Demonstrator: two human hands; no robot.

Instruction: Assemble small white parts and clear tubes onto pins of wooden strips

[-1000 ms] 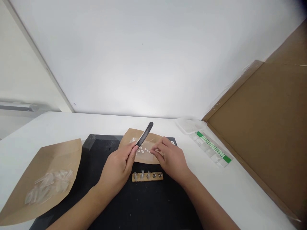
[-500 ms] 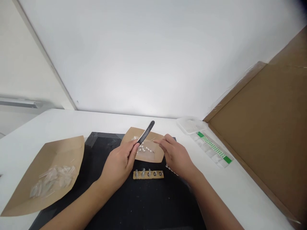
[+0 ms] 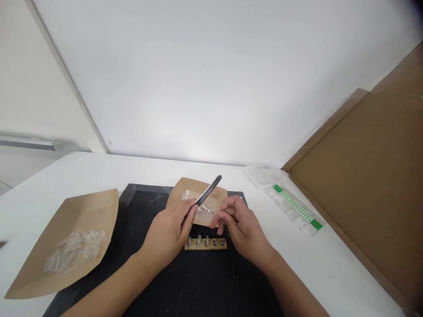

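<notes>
Pinched between thumb and fingers of my left hand [image 3: 173,223] is a nail file [image 3: 209,190], dark on its face with a pale edge, tilted up to the right. My right hand [image 3: 238,222] is to its right, fingers curled and thumb near the fingertips; whatever they hold, if anything, is too small to make out. Behind both hands a brown paper tray [image 3: 178,187] holds several small white oval pieces [image 3: 207,209]. Below it, a narrow tan stand [image 3: 211,247] carries clear nail tips [image 3: 198,241] upright at its left part and shows bare metallic spots at its right.
A larger brown paper tray [image 3: 62,220] with clear plastic pieces [image 3: 77,248] lies at left. A black mat [image 3: 198,281] covers the table [image 3: 99,169]. At right are a clear case with a green label [image 3: 297,207], a clear lid [image 3: 264,175] and a cardboard box [image 3: 363,176].
The nail file has moved slightly right and down with my left hand. My right hand's fingers have turned downward and curled nearer the tray's lower right edge.
</notes>
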